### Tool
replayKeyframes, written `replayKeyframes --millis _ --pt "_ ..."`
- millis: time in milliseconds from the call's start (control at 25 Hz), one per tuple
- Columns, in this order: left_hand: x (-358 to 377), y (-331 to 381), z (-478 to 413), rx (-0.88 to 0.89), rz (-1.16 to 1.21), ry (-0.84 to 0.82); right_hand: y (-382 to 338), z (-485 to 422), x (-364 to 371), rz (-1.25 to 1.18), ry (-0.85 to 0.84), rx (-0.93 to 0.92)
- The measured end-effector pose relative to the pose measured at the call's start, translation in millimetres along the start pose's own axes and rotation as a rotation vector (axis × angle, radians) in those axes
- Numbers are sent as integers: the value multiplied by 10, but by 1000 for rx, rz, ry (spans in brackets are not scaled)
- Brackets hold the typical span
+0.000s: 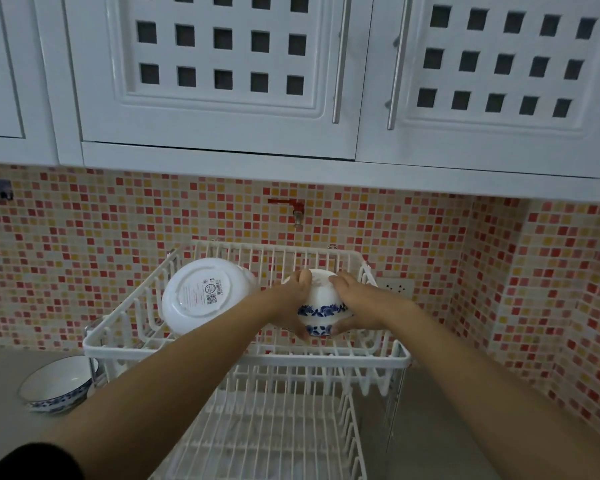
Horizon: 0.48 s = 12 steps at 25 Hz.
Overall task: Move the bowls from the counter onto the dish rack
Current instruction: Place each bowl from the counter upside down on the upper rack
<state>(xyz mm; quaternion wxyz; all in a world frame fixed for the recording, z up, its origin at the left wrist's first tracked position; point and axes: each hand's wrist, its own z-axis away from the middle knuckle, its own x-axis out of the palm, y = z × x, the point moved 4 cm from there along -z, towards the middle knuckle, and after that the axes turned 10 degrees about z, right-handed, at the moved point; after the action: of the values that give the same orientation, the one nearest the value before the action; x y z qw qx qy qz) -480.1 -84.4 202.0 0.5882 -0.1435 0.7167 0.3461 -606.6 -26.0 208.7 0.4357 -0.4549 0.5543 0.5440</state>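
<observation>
both hands (293, 299) hold a blue-patterned bowl (321, 311) over the dish rack (246, 356).

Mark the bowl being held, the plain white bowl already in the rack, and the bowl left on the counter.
blue-patterned bowl (321, 301): head view, on its white side wall above the blue band.
plain white bowl (201, 296): head view, on its labelled underside.
blue-rimmed bowl (54, 379): head view, on its white inside.
</observation>
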Motion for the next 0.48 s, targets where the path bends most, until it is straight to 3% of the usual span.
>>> replayKeyframes --millis 320,400,480 --pt "20 72 65 -92 -154 -104 -61 69 44 47 -59 60" --pt "-116 136 102 -66 -126 -68 -77 145 -86 -7 -80 85" --pt "-404 184 222 -35 -74 48 -163 207 -365 -78 57 94"
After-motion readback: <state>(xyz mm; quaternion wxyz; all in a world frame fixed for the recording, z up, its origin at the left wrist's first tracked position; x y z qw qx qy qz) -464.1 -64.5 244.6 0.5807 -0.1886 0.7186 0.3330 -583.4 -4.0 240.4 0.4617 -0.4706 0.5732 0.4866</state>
